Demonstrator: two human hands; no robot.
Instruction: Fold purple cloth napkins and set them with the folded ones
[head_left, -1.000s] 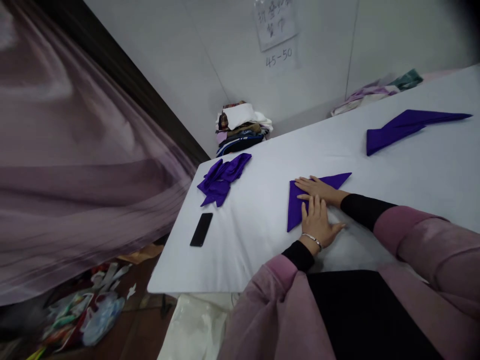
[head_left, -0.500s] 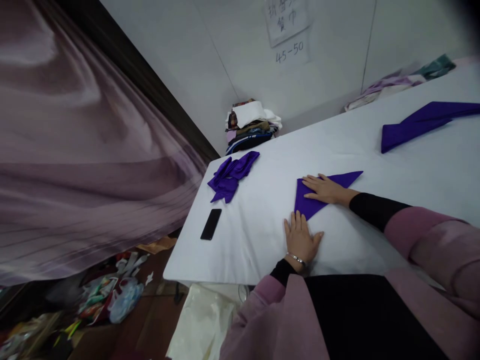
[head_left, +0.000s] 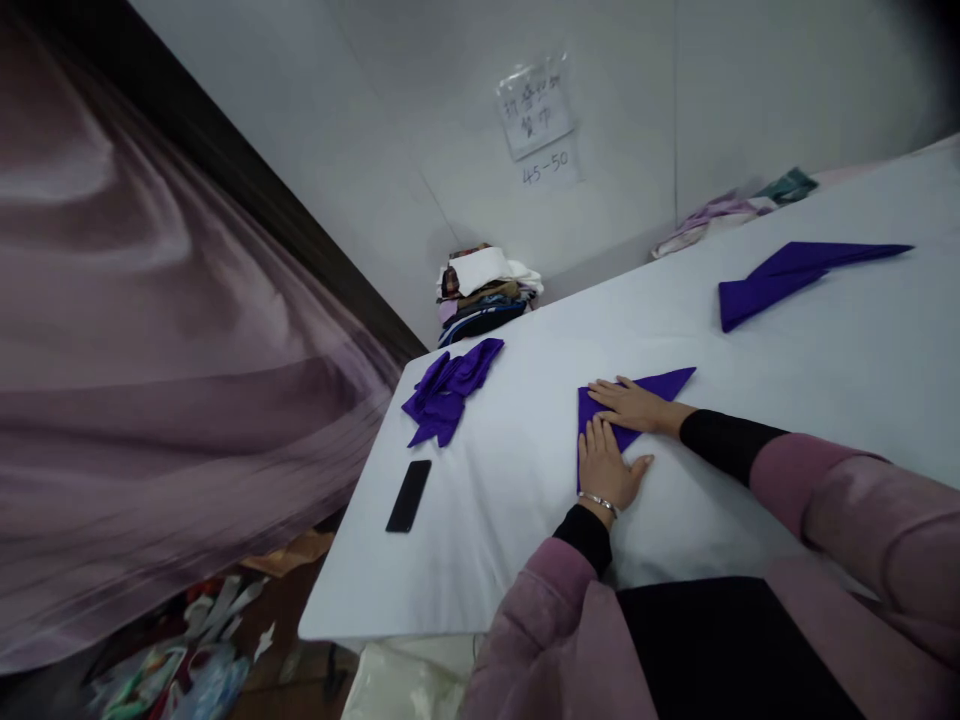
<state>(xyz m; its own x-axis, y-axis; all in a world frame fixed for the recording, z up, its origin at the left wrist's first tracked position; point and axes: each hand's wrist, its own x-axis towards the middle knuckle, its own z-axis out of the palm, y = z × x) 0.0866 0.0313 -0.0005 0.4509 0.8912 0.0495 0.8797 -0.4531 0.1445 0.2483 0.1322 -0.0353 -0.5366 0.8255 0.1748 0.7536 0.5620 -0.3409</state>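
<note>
A purple cloth napkin [head_left: 666, 384], folded to a triangle, lies flat on the white-covered table [head_left: 525, 540]. My left hand [head_left: 606, 465] rests flat on its left part, fingers stretched out, hiding much of the lower corner. Just above it, my right hand [head_left: 628, 405] presses flat across the napkin's middle, fingers spread toward the upper left corner. The two hands nearly touch. Farther right lies another purple napkin [head_left: 780, 280], folded into a long pointed shape.
At the table's left end are crumpled purple cloths [head_left: 450, 395] and a black phone [head_left: 409, 496]. A pile of folded cloths [head_left: 487, 290] stands by the wall, below a handwritten sign [head_left: 536, 110]. A mauve curtain [head_left: 187, 350] hangs at the left.
My left hand has slid up from the napkin's lower corner onto its left part, closer to my right hand. My right hand stays on the napkin. The camera view has shifted upward.
</note>
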